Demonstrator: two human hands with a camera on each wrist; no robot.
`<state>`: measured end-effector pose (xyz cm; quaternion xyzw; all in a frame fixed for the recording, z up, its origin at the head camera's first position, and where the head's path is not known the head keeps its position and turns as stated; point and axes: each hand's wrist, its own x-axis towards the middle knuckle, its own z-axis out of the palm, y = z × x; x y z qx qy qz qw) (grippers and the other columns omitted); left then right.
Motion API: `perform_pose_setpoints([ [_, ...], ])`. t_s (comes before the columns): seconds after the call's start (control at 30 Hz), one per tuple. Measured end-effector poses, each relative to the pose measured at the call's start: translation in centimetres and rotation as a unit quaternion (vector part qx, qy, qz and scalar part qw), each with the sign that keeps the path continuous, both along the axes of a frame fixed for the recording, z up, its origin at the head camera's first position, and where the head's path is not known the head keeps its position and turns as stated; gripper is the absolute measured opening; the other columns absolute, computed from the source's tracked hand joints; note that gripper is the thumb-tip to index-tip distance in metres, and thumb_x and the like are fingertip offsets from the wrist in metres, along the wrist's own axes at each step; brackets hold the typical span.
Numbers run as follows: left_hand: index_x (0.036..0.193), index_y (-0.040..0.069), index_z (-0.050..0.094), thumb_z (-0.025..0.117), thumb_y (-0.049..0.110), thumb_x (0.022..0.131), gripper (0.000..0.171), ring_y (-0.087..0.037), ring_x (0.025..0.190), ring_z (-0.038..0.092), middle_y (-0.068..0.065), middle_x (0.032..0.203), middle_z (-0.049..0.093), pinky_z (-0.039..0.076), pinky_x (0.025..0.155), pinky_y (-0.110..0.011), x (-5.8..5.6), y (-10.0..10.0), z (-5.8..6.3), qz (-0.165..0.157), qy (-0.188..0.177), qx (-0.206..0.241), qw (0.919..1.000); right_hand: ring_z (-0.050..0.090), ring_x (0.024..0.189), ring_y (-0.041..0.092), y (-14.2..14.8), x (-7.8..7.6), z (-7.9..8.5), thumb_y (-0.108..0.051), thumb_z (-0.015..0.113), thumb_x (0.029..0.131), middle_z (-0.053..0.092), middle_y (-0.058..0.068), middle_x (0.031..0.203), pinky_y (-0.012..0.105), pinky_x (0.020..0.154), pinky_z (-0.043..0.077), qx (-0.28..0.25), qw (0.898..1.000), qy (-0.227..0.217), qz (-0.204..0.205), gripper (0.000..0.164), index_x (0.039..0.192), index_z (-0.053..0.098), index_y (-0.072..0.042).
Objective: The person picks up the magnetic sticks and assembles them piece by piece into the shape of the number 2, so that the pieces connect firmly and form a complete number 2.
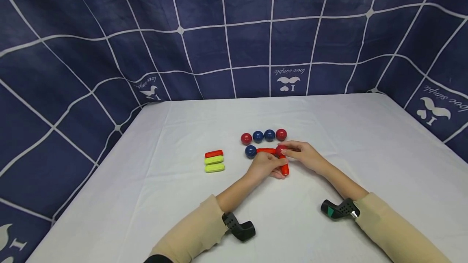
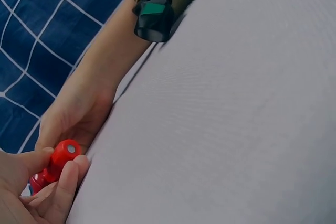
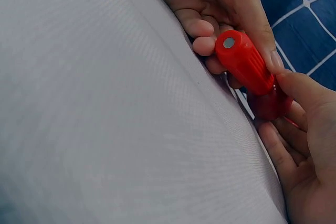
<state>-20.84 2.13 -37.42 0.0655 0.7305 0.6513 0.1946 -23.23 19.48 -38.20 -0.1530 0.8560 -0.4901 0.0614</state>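
Left hand (image 1: 266,165) pinches a red ridged plastic rod (image 1: 285,169) over the white-clothed bench (image 1: 292,222); right hand (image 1: 302,154) grips a glossy red ball (image 1: 279,150) at its far end. Joining, I'd judge; next wants steady alignment.

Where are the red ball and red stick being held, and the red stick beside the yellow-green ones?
Held red ball (image 3: 269,105), right wrist view: its exposed curved side.
Held red stick (image 3: 247,65), right wrist view: middle of its side.
Loose red stick (image 1: 213,154), head view: middle of its top.
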Motion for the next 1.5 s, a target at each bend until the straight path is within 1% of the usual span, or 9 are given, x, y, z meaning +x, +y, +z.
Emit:
perform_pose_setpoints([
  [0.33,0.079,-0.004,0.065,0.065,0.019,0.083,0.023,-0.011,0.044,0.061,-0.013,0.063,0.066,0.051,0.049,-0.023,0.1,0.3,-0.2,0.009,0.035,-0.021,0.9991,0.051,0.116,0.031,0.2,0.0,-0.1,-0.026,0.055,0.090,0.054,0.019,0.126,0.040,0.095,0.044,0.005,1.000,0.010,0.005,0.046,0.127,0.050,0.001],
  [0.5,0.076,-0.003,0.063,0.061,0.022,0.086,0.027,-0.009,0.041,0.057,-0.009,0.055,0.061,0.051,0.047,-0.023,0.0,0.0,0.0,-0.011,0.038,-0.043,0.9983,0.054,0.112,0.029,0.2,-0.1,-0.2,-0.023,0.054,0.091,0.055,0.020,0.124,0.024,0.090,0.047,-0.001,1.000,0.028,0.011,0.043,0.126,0.050,0.002],
  [0.6,0.074,-0.001,0.062,0.059,0.025,0.088,0.029,-0.010,0.039,0.055,-0.005,0.053,0.057,0.049,0.044,-0.023,-0.2,-0.5,0.2,-0.033,0.061,-0.085,0.9940,0.056,0.107,0.024,0.2,-0.1,-0.2,-0.022,0.055,0.090,0.056,0.019,0.123,0.014,0.084,0.045,-0.006,0.999,0.031,0.012,0.043,0.125,0.051,0.001],
  [0.8,0.082,0.008,0.062,0.057,0.033,0.088,0.027,-0.011,0.038,0.047,-0.002,0.055,0.055,0.039,0.039,-0.019,-1.3,-2.1,1.0,-0.050,0.184,-0.182,0.9646,0.056,0.102,0.021,0.2,-0.2,-0.4,-0.023,0.056,0.090,0.057,0.019,0.120,0.012,0.081,0.044,-0.004,0.999,0.033,0.008,0.043,0.125,0.051,0.001],
  [1.03,0.091,0.010,0.066,0.056,0.029,0.089,0.021,-0.009,0.060,0.047,0.000,0.068,0.057,0.038,0.052,-0.018,-3.3,-4.2,1.9,0.071,0.327,-0.201,0.9205,0.055,0.102,0.022,0.0,-0.1,-0.2,-0.026,0.055,0.090,0.058,0.017,0.120,0.016,0.082,0.045,0.012,0.999,0.030,0.001,0.044,0.126,0.051,-0.001],
  [1.13,0.093,0.008,0.065,0.057,0.022,0.089,0.017,-0.012,0.069,0.049,-0.002,0.076,0.056,0.040,0.060,-0.020,-4.0,-5.0,1.5,0.112,0.363,-0.213,0.9002,0.054,0.102,0.022,0.1,-0.1,-0.2,-0.026,0.055,0.090,0.058,0.017,0.119,0.015,0.082,0.044,0.012,0.999,0.030,0.000,0.043,0.125,0.052,-0.001],
  [1.2,0.096,0.008,0.065,0.057,0.019,0.089,0.016,-0.014,0.077,0.049,-0.003,0.084,0.055,0.043,0.068,-0.023,-4.4,-5.4,1.2,0.126,0.372,-0.226,0.8917,0.054,0.102,0.023,0.1,-0.1,-0.3,-0.025,0.055,0.090,0.058,0.018,0.119,0.014,0.082,0.044,0.010,0.999,0.031,0.002,0.043,0.125,0.052,0.000],
  [1.33,0.101,0.006,0.066,0.058,0.015,0.087,0.019,-0.020,0.095,0.050,-0.007,0.100,0.056,0.043,0.085,-0.031,-4.9,-5.8,0.8,0.133,0.373,-0.235,0.8879,0.054,0.104,0.024,0.1,-0.1,-0.4,-0.025,0.056,0.090,0.058,0.017,0.120,0.012,0.082,0.043,0.008,1.000,0.028,-0.002,0.043,0.125,0.052,-0.002],
  [1.5,0.105,0.006,0.066,0.057,0.010,0.086,0.022,-0.027,0.106,0.049,-0.012,0.111,0.057,0.040,0.094,-0.038,-5.6,-6.3,0.3,0.118,0.362,-0.224,0.8971,0.053,0.106,0.025,0.1,-0.2,-0.6,-0.026,0.056,0.089,0.058,0.016,0.120,0.012,0.082,0.043,0.004,1.000,0.024,-0.002,0.043,0.126,0.052,-0.004],
])
